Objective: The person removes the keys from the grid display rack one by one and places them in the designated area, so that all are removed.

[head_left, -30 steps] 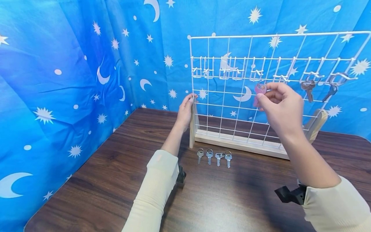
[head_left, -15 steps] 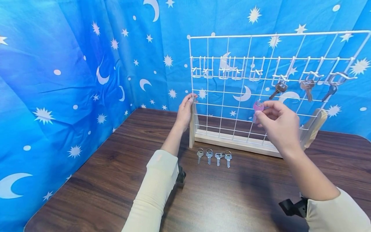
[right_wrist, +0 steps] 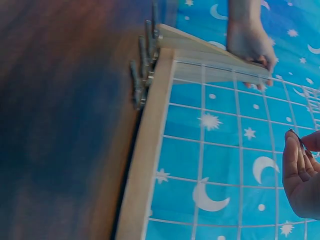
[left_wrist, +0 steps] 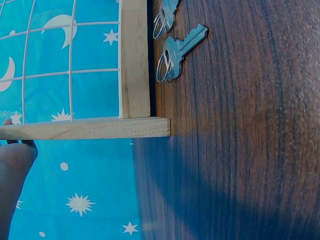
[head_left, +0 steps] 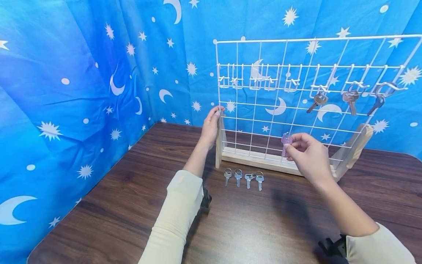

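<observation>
My left hand [head_left: 209, 129] grips the upper end of the wooden side post [left_wrist: 85, 129] at the left of a white wire grid rack. Low in front of the grid, my right hand [head_left: 312, 157] pinches a pink-purple key [head_left: 286, 140] between thumb and fingers; it appears to have a small ring at its top. In the right wrist view that key is edge-on and mostly hidden by the right hand [right_wrist: 302, 187]. Three keys hang from the rack's hooks on the right: a brownish key [head_left: 319, 100], another key [head_left: 351, 98] and a dark key [head_left: 377, 103].
Several silver keys with rings, one key [head_left: 259, 179] at their right end, lie in a row before the rack's wooden base [head_left: 263, 160]. Bare white hooks [head_left: 291, 85] line the grid's left part. A blue star-patterned cloth [head_left: 82, 110] hangs behind the dark wood table [head_left: 230, 227].
My right hand has moved down and slightly left from the hooks with the pink-purple key, uncovering the hanging brownish key. My left hand stays on the post.
</observation>
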### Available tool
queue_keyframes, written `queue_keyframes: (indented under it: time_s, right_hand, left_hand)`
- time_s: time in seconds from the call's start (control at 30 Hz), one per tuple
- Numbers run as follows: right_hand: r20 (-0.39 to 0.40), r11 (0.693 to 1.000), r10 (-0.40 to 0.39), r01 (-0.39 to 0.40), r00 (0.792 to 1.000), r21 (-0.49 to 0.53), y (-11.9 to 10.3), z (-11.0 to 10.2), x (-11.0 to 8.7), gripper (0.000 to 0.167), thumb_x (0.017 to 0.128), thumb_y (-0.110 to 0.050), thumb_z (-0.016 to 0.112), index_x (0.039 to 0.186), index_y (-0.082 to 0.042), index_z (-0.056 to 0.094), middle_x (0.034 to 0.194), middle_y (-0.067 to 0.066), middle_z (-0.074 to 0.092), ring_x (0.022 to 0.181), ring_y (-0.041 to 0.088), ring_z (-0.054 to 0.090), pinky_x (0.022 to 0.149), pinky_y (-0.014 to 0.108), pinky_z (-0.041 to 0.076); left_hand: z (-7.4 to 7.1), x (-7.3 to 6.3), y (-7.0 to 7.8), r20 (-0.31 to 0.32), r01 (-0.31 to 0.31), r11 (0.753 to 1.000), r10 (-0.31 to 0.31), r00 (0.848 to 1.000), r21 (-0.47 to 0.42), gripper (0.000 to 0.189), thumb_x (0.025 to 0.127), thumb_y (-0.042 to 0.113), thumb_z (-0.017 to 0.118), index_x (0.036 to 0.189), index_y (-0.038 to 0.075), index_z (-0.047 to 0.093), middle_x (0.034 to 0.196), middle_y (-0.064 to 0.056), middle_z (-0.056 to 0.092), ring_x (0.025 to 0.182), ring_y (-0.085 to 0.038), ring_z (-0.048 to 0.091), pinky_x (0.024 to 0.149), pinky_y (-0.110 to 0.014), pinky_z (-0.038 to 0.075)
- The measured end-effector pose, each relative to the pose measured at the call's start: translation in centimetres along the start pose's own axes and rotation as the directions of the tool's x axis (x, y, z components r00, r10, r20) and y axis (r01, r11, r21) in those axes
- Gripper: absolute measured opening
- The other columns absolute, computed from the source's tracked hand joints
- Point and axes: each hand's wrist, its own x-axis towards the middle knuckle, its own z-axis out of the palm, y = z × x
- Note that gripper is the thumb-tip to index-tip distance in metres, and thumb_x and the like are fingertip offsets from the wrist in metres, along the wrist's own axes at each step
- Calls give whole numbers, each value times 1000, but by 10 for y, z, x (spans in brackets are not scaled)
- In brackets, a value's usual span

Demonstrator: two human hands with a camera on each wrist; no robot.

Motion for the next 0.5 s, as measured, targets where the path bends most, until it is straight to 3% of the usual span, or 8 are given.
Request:
queue_keyframes:
  time_s: [0.13,0.23,0.5]
  right_hand:
    - [68,1000,5,-4,998,-6,8,9,-6,14,86,-6,62,95,4,59,75,13,66,58,3,60,53,13,47]
    - [149,998,50,-54,988,18,13,14,-9,16,86,-3,61,98,6,57,75,13,67,59,9,62,53,19,51]
    - [342,978,155,-193,927,79,21,19,-8,22,86,-1,59,103,11,52,74,13,66,62,21,66,58,31,54]
  left_hand:
    - [0,0,-1,-9,-9,1000,9,1000,14,33,101,13,30,125,3,51,124,-10,54,116,-30,48,96,-31,37]
    - [0,0,-1,-13,-6,1000,6,1000,23,33,101,13,31,126,4,50,125,-12,54,115,-27,49,95,-30,37]
    - [0,0,0,-3,-2,1000,2,1000,3,33,101,14,31,126,3,50,127,-14,52,114,-24,50,95,-29,37]
